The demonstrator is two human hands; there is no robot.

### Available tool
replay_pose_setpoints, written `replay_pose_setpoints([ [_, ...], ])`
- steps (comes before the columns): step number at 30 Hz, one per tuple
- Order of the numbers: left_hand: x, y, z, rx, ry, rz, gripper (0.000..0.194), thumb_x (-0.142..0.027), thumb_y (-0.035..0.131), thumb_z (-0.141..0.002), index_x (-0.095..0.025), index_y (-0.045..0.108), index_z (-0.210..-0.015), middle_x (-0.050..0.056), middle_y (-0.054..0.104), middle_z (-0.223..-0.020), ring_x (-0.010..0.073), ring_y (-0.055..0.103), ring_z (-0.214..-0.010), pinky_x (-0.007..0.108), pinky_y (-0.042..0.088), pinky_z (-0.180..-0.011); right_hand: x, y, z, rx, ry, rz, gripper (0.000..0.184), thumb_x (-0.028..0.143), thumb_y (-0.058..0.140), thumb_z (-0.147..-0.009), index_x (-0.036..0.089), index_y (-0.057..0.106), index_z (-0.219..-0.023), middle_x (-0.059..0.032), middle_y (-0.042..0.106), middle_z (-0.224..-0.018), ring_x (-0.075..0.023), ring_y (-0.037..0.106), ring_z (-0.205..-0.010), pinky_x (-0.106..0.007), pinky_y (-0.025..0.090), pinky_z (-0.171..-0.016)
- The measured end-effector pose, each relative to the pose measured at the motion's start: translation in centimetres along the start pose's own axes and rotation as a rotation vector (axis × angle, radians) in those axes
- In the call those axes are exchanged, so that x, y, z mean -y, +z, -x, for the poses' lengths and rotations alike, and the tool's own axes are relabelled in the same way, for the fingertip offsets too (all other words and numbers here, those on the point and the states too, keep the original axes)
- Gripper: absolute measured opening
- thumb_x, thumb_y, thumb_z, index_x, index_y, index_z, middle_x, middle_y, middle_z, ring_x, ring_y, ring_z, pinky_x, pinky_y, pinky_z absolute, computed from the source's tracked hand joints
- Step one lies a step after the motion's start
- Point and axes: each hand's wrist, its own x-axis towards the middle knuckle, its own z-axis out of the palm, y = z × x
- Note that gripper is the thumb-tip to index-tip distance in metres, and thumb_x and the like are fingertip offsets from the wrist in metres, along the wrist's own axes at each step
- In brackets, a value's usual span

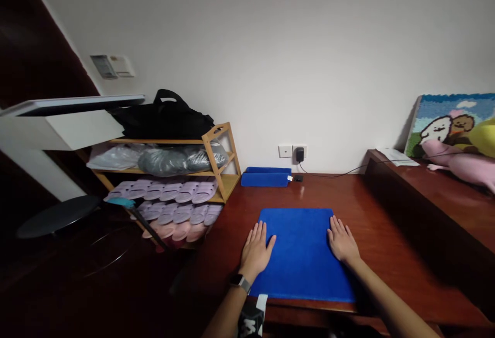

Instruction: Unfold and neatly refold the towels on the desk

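A blue cloth (301,255) lies spread flat on the reddish-brown wooden table (379,276), with a white tag at its near left corner. My left hand (256,249) rests palm down on its left edge, fingers stretched out and thumb apart. On the opposite edge, my right hand (342,240) lies flat, its fingers pointing away from me. Neither hand grips anything. Farther back, by the wall, sits a folded blue cloth (266,177) with a small white tag.
A black charger (299,154) is plugged into the wall socket, its cable running right. On the raised ledge are a pink plush toy (460,163) and a tufted picture (436,121). Left of the table stand a wooden rack (219,173) with several slippers and a round stool (58,217).
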Motion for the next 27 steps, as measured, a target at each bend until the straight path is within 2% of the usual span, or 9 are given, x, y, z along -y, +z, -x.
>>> replay_pose_setpoints([
  [4, -0.5, -0.3, -0.1, 0.004, 0.001, 0.004, 0.078, -0.061, 0.018, -0.105, -0.008, 0.033, -0.159, 0.013, 0.027, -0.165, 0.0266, 0.023, -0.154, 0.045, 0.023, -0.126, 0.2, -0.4, 2.2, 0.015, -0.006, -0.006, 0.068, 0.042, 0.013, -0.103, 0.009, 0.020, -0.161, -0.0049, 0.018, -0.169, -0.0216, 0.014, -0.156, -0.042, 0.011, -0.127],
  [9, -0.2, -0.8, -0.1, 0.026, 0.007, 0.000, 0.077, -0.060, 0.019, -0.105, -0.007, 0.033, -0.158, 0.014, 0.027, -0.165, 0.0272, 0.024, -0.154, 0.047, 0.023, -0.125, -0.2, 0.7, 7.2, -0.015, -0.052, -0.031, 0.069, 0.046, 0.011, -0.103, 0.011, 0.021, -0.161, -0.0031, 0.019, -0.168, -0.0203, 0.014, -0.156, -0.041, 0.011, -0.127],
  [12, -0.7, -1.6, -0.2, -0.006, 0.014, -0.067, 0.078, -0.060, 0.021, -0.104, -0.004, 0.037, -0.156, 0.017, 0.031, -0.163, 0.0289, 0.025, -0.154, 0.049, 0.019, -0.126, 0.0, 0.8, 8.7, -0.013, -0.049, -0.044, 0.069, 0.045, 0.012, -0.102, 0.011, 0.019, -0.161, -0.0023, 0.017, -0.168, -0.0200, 0.012, -0.157, -0.040, 0.009, -0.128],
  [14, -2.3, -2.3, -0.2, -0.044, 0.054, -0.091, 0.079, -0.061, 0.021, -0.104, -0.004, 0.041, -0.154, 0.018, 0.034, -0.162, 0.0297, 0.025, -0.154, 0.050, 0.017, -0.126, 0.2, 0.4, 8.9, -0.007, -0.048, -0.049, 0.069, 0.045, 0.011, -0.102, 0.011, 0.017, -0.162, -0.0021, 0.016, -0.168, -0.0200, 0.012, -0.157, -0.040, 0.009, -0.128],
  [17, -7.0, -2.7, 0.1, -0.015, 0.205, -0.017, 0.078, -0.062, 0.017, -0.105, -0.007, 0.041, -0.155, 0.016, 0.033, -0.162, 0.0284, 0.025, -0.153, 0.049, 0.020, -0.126, 0.4, -0.1, 8.7, 0.001, -0.053, -0.051, 0.069, 0.044, 0.009, -0.102, 0.010, 0.016, -0.161, -0.0024, 0.014, -0.168, -0.0204, 0.011, -0.157, -0.040, 0.009, -0.128],
  [20, -12.9, -1.8, 0.9, 0.056, 0.419, 0.101, 0.075, -0.061, 0.016, -0.105, -0.011, 0.035, -0.158, 0.013, 0.031, -0.164, 0.0264, 0.026, -0.154, 0.046, 0.023, -0.126, 0.2, 0.0, 8.6, 0.002, -0.062, -0.047, 0.069, 0.043, 0.010, -0.102, 0.008, 0.016, -0.161, -0.0039, 0.014, -0.168, -0.0211, 0.011, -0.157, -0.041, 0.008, -0.128],
  [22, -15.8, -0.7, 1.5, 0.072, 0.518, 0.165, 0.071, -0.058, 0.016, -0.106, -0.014, 0.031, -0.160, 0.011, 0.030, -0.165, 0.0245, 0.025, -0.154, 0.045, 0.022, -0.126, 0.1, 0.2, 8.6, 0.009, -0.091, -0.040, 0.067, 0.040, 0.013, -0.102, 0.009, 0.020, -0.161, -0.0041, 0.014, -0.168, -0.0217, 0.011, -0.157, -0.042, 0.008, -0.128],
  [24, -17.2, 0.1, 2.1, 0.086, 0.547, 0.206, 0.068, -0.055, 0.015, -0.107, -0.016, 0.028, -0.161, 0.009, 0.029, -0.166, 0.0230, 0.024, -0.154, 0.044, 0.022, -0.127, -0.1, 0.5, 8.5, 0.005, -0.119, -0.040, 0.065, 0.037, 0.016, -0.101, 0.011, 0.024, -0.160, -0.0039, 0.014, -0.168, -0.0224, 0.011, -0.157, -0.043, 0.009, -0.128],
  [27, -16.1, 0.5, 2.7, 0.122, 0.524, 0.211, 0.070, -0.058, 0.018, -0.107, -0.016, 0.028, -0.161, 0.010, 0.029, -0.165, 0.0239, 0.025, -0.154, 0.045, 0.022, -0.127, -0.1, 0.6, 8.3, -0.023, -0.097, -0.059, 0.066, 0.039, 0.016, -0.101, 0.010, 0.023, -0.160, -0.0044, 0.016, -0.168, -0.0226, 0.013, -0.156, -0.043, 0.011, -0.127],
])
